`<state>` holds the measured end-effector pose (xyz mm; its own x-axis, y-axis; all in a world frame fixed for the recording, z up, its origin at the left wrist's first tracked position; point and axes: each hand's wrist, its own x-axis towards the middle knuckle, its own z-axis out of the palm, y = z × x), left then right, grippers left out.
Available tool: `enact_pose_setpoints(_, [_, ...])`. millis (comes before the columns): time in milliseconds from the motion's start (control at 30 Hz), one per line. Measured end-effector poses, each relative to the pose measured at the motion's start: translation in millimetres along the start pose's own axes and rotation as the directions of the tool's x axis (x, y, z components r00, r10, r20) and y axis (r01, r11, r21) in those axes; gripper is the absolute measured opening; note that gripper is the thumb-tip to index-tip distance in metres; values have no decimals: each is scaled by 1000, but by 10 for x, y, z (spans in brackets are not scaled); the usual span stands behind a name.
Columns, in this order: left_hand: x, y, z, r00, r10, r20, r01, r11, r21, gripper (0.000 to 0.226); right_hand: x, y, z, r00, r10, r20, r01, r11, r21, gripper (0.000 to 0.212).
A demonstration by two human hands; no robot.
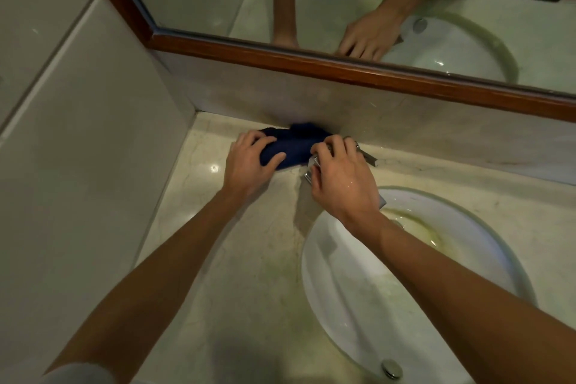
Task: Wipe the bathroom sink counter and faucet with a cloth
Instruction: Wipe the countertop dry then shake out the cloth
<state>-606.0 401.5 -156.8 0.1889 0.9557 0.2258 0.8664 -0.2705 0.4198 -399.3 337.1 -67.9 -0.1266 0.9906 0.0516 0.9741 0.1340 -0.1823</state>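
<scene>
left hand [249,162] has fingers curled round the dark blue cloth [294,145] at the counter's [249,259] 12 o'clock edge; right hand [339,178] fingers clamp the faucet [311,165]. judging by this, faucet wiping is underway, most of the counter left.

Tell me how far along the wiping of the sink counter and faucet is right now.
Mid-job. The left hand grips the dark blue cloth on the counter by the backsplash, behind the faucet, which the right hand grips. What has been wiped already cannot be told. A yellowish stain remains around the basin rim, and the front counter may still need a pass.
</scene>
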Motion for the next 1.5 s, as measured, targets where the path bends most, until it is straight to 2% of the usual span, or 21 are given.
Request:
enact_pose_setpoints(100, [73, 64, 179, 994, -108, 6, 108, 990, -86, 37, 2, 6, 20, 1000, -4, -7, 4, 1000, 0, 28])
enact_pose_setpoints(300, [440, 443, 344, 995, 60, 82, -48, 989, -138, 31, -2, 6, 20, 999, -15, -40, 14, 999, -37, 30])
enact_pose_setpoints(400, [411, 406, 291, 993, 73, 94, -57, 985, -163, 39, -7, 10, -1, 999, -23, -27, 22, 999, -28, 30])
enact_pose_setpoints(467, [258, 405, 297, 995, 6, 99, 15, 976, -219, 44, -11, 2, -31, 1000, -6, -22, 7, 999, 43, 34])
enact_pose_setpoints(533, [-53, 508, 349, 990, -140, 21, 140, 943, -301, 48, -12, -10, -80, 996, 71, -51, -58, 972, 226, 39])
enact_pose_setpoints(600, [-430, 684, 424, 949, -306, -78, 270, 913, -306, 52, -14, 6, -169, 979, 192, -75, -132, 862, 489, 35])
enact_pose_setpoints(667, [-699, 846, 478, 908, -407, -101, 368, 889, -274, 55, -25, 106, -278, 941, 330, -72, -165, 634, 756, 24])
enact_pose_setpoints(733, [-805, 928, 509, 888, -451, -93, 419, 875, -243, 55, -68, 340, -337, 848, 516, -118, -158, 459, 874, 20])
enact_pose_setpoints(800, [-803, 936, 538, 886, -455, -89, 432, 879, -199, 53, -118, 682, -230, 750, 648, -132, -214, 426, 879, 23])
enact_pose_setpoints(833, [-787, 939, 545, 889, -451, -79, 435, 885, -166, 53, -142, 839, -114, 750, 654, -100, -275, 446, 852, 24])
enact_pose_setpoints(867, [-775, 945, 548, 895, -441, -71, 430, 894, -127, 54, -147, 938, -10, 797, 602, -48, -339, 511, 790, 26])
enact_pose_setpoints(900, [-767, 956, 553, 902, -426, -67, 420, 903, -89, 54, -139, 985, 88, 866, 500, 4, -358, 614, 703, 34])
enact_pose_setpoints(967, [-754, 970, 562, 914, -400, -64, 399, 916, -26, 55, -70, 998, 270, 958, 264, 108, -277, 767, 579, 65])
enact_pose_setpoints(1000, [-745, 970, 563, 918, -392, -64, 393, 920, -3, 56, -18, 968, 318, 968, 206, 143, -250, 771, 585, 71])
enact_pose_setpoints(1033, [-738, 967, 567, 920, -387, -63, 389, 921, 18, 57, 37, 940, 353, 967, 196, 162, -254, 748, 614, 65])
enact_pose_setpoints(1100, [-737, 958, 582, 920, -389, -56, 391, 919, 46, 55, 138, 945, 474, 976, 192, 106, -216, 757, 617, 45])
enact_pose_setpoints(1200, [-751, 946, 612, 917, -396, -50, 398, 916, 45, 50, 148, 1180, 579, 987, 160, 14, -148, 872, 467, 36])
enact_pose_setpoints(1333, [-740, 954, 622, 912, -407, -49, 409, 911, 51, 46, -70, 1630, 527, 979, 198, -43, -167, 909, 381, 31])
enact_pose_setpoints(1400, [-729, 979, 618, 906, -421, -49, 423, 905, 53, 46, -121, 1687, 459, 980, 197, 19, -194, 931, 310, 40])
enact_pose_setpoints(1500, [-729, 1003, 610, 906, -421, -48, 423, 904, 55, 46, -89, 1573, 350, 992, 77, -102, -58, 982, 180, 68])
